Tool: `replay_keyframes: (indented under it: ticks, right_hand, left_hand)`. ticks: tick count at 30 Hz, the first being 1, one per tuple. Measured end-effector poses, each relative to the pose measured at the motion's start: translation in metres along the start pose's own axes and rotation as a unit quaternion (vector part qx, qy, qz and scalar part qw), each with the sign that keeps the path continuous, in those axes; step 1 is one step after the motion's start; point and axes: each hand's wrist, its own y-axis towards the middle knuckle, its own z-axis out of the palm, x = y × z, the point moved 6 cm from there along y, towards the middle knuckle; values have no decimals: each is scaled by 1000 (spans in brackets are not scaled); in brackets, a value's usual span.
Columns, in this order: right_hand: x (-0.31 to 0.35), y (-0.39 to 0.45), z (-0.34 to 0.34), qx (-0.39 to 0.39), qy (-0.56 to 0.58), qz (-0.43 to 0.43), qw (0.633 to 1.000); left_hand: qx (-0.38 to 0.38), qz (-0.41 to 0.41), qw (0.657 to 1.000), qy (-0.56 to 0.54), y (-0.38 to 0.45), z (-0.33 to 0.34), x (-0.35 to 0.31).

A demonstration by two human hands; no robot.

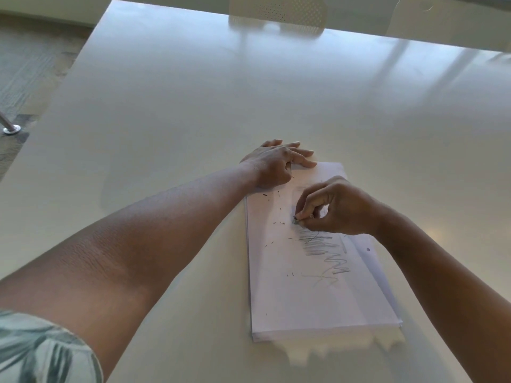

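Observation:
A stack of white paper (pixel 304 294) lies on the white table (pixel 193 120), its top sheet covered with grey pencil scribbles (pixel 323 250) and dark eraser crumbs. My left hand (pixel 276 164) lies flat on the stack's far left corner, fingers straight, pressing it down. My right hand (pixel 337 208) hovers over the upper middle of the sheet and pinches a small grey eraser (pixel 296 221) between thumb and fingertips, its tip touching the paper at the top of the scribbles.
Two white perforated chair backs (pixel 276 12) stand behind the table's far edge. A metal table foot (pixel 11 129) rests on the carpet at the left, past the table's left edge.

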Motion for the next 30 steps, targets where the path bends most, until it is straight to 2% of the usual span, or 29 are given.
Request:
replay_keyframes:
  ticks: [3,7,9,16,19,21,25,30]
  right_hand:
    - [-2,1,0,25,-1,6,1000]
    - [0,7,-1,-58,-11,4,998]
    - [1,6,0,-75,-15,1,997]
    - [5,-8,3,44,17,28,998]
    - [4,-5,3,67,29,52,996]
    - [2,0,1,41,45,59,996]
    - [-6,12,-7,-66,29,65,995]
    - [1,13,-3,-40,-7,22,999]
  left_hand:
    - [0,3,1000,0,-1,-1,-1]
    - [7,0,1000,1,0,0,-1]
    - [9,0,1000,2,1,0,-1]
    - [1,3,1000,3,-1,-1,-3]
    - [0,1,1000,1,-1,1,-1]
    - [1,1,1000,2,-1,1,0]
    - [1,3,1000,5,0,0,-1]
    - [1,1,1000,6,-1,0,-1]
